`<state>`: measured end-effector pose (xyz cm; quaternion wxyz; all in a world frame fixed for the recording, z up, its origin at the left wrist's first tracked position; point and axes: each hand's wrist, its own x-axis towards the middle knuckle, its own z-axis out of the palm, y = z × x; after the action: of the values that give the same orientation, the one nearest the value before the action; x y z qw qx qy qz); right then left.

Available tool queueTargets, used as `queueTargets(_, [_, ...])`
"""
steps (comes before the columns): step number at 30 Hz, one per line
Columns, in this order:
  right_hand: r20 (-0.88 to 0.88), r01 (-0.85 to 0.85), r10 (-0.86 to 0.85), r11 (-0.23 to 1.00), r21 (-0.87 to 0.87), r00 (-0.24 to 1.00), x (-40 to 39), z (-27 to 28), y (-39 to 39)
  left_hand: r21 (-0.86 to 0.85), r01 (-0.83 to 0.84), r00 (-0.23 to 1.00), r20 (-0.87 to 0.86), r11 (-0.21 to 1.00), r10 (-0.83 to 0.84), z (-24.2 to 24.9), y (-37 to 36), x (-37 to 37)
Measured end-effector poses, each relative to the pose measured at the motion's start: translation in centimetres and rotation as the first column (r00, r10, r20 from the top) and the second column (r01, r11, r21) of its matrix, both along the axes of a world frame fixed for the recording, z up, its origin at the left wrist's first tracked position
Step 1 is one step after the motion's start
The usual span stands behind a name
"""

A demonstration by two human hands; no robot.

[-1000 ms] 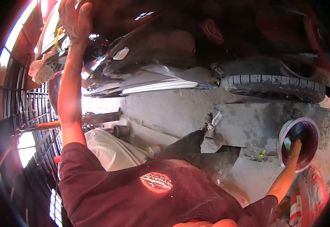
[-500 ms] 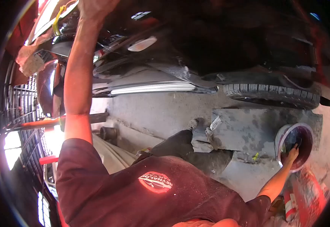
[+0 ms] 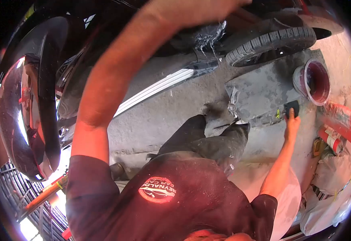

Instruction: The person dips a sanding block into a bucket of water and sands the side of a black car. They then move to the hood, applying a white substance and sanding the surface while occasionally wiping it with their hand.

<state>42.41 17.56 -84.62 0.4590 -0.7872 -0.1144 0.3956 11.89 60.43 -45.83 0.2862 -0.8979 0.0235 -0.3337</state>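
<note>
My right hand [image 3: 292, 118] grips a flat black square piece [image 3: 291, 107] like sandpaper, thumb on top, just left of a round bucket [image 3: 309, 82] with a dark reddish inside. Beneath and beside it lies a grey, water-spotted board [image 3: 259, 86] on the floor. My left hand [image 3: 203, 10] stretches across the top of the view over the black car body [image 3: 179, 44]. Its fingers are blurred and mostly cut off by the upper edge. A scuffed, whitish patch [image 3: 210, 38] shows on the black bodywork below that hand.
A tyre [image 3: 272, 46] lies beyond the board. The car's side mirror [image 3: 26, 116] juts out at left, and a pale sill strip [image 3: 155, 90] runs along the car's bottom. A red-and-white can [image 3: 330, 139] and plastic sheeting [image 3: 328, 201] are at right.
My right hand has come out of the bucket to its left side with the black piece. My left arm has swung rightward across the car. My view has turned and shifted.
</note>
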Motion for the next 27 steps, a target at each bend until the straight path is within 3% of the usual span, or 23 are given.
queueTargets(2, [-0.029, -0.030, 0.029, 0.999, -0.022, 0.999, -4.5, -0.9, -1.6, -0.035, -0.275, 0.896, -0.371, 0.961, 0.243, -4.6, -4.9, -2.9])
queueTargets(4, [-0.023, -0.059, 0.058, 0.997, -0.048, 0.998, -8.4, -1.4, -3.0, -0.029, -0.437, 0.780, -0.509, 0.899, 0.363, -8.4, -5.1, -5.1])
queueTargets(5, [-0.004, -0.067, 0.067, 0.996, -0.064, 0.998, -10.0, -1.8, -3.9, 0.152, -0.480, 0.687, -0.547, 0.864, 0.478, -9.3, -5.4, -5.9])
queueTargets(12, [-0.160, -0.141, 0.129, 0.988, -0.066, 0.979, -16.2, -2.6, -6.8, 0.253, -0.547, 0.570, -0.585, 0.798, 0.577, -15.6, -7.1, -9.6])
queueTargets(16, [-0.191, -0.159, 0.157, 0.987, 0.007, 0.969, -16.5, -3.9, -7.2, 0.259, -0.544, 0.625, -0.510, 0.799, 0.591, -17.1, -8.0, -10.8])
queueTargets(19, [-0.188, -0.204, 0.200, 0.979, 0.001, 0.962, -15.9, -3.6, -6.4, 0.407, -0.493, 0.601, -0.480, 0.769, 0.640, -20.1, -7.8, -12.8])
queueTargets(22, [-0.117, -0.170, 0.171, 0.985, 0.017, 0.978, -16.3, -4.3, -6.2, 0.572, -0.504, 0.468, -0.448, 0.647, 0.762, -21.2, -8.3, -13.3])
queueTargets(27, [-0.082, -0.119, 0.116, 0.992, -0.031, 0.990, -19.7, -3.6, -5.4, 0.302, -0.576, 0.440, -0.668, 0.760, 0.600, -20.7, -9.5, -14.0])
